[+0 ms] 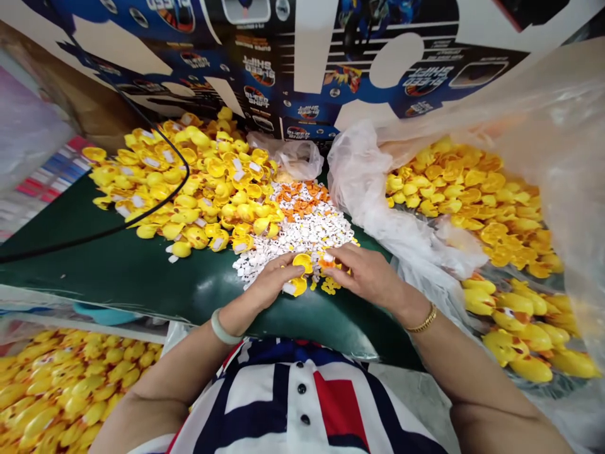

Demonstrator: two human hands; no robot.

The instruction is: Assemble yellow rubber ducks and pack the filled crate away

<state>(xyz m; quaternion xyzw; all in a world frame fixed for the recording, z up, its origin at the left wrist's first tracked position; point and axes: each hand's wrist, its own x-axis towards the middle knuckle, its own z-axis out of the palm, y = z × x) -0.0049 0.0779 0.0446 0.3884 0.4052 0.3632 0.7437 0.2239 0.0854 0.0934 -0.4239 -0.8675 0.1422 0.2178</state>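
Grips a shell (299, 285) in the curled left hand (271, 280), low over the green mat (142, 271), at the near edge of the white bits (293, 239). Pinches an orange bit (326, 258) with the right hand (366, 274), fingertips against the shell. Duck heap (198, 189) beyond.

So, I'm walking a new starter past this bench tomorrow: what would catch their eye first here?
Yellow floods it: a heap of duck shells on the green table at upper left, and a clear bag of more at right. At centre the left hand grips a yellow shell with the right hand close by, beside a spill of small white pieces and orange pieces.
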